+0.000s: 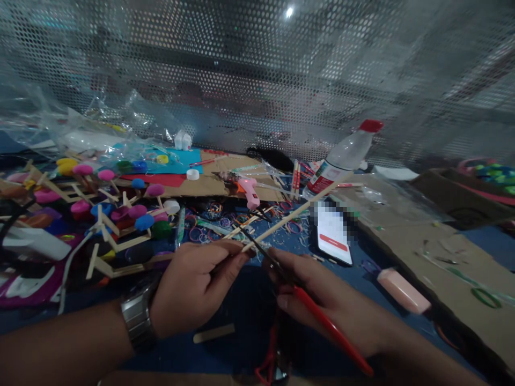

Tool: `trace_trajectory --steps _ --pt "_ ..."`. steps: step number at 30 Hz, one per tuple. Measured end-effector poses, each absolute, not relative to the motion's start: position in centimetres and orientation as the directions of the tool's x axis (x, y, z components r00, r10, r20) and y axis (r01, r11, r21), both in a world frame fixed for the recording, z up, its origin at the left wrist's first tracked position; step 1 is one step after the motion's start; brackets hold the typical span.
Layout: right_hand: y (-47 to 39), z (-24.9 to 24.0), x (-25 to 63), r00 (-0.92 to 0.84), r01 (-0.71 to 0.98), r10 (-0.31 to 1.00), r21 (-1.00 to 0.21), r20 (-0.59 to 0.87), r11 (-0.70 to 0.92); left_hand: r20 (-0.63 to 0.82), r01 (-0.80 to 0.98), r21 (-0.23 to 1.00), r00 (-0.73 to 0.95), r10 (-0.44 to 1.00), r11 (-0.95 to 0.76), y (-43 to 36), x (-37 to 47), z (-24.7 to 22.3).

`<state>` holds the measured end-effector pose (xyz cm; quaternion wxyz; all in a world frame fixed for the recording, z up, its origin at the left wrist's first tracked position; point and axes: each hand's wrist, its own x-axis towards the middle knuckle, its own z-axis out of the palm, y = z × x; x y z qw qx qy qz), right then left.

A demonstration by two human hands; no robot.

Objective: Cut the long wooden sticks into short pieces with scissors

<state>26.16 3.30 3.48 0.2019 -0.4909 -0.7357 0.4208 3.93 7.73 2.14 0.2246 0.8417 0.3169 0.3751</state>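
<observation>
A long thin wooden stick [295, 214] is pinched near its lower end by my left hand [197, 281], whose wrist wears a metal watch [138, 316]. My right hand [322, 300] is closed on a pair of red-handled scissors [317, 311]. Their dark blade [259, 245] crosses the stick just beyond my left fingertips; whether it cuts into the wood I cannot tell. Below the hands lies a flat craft stick [214, 333] on the blue surface. Part of the scissors is hidden by my right fingers.
Stick constructions with coloured caps [116, 225] crowd the left. Further back are a pink glue gun [250, 192], loose rubber bands [197, 233] and a tilted plastic bottle [341, 161]. A phone [333, 236] and a pale pink block [404, 290] lie at right, beside cardboard [454, 268].
</observation>
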Motion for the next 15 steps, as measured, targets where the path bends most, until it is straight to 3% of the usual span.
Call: trace_trajectory --steps 9,15 --pt "3.58 3.87 25.89 -0.457 0.48 0.884 -0.863 -0.094 0.156 0.43 0.38 0.637 0.547 0.718 -0.671 7.55 3.74 2.17" --pt "3.44 3.58 26.04 -0.451 0.517 0.89 -0.83 -0.057 0.209 0.458 0.383 0.597 0.558 0.692 -0.704 7.62 3.7 2.41"
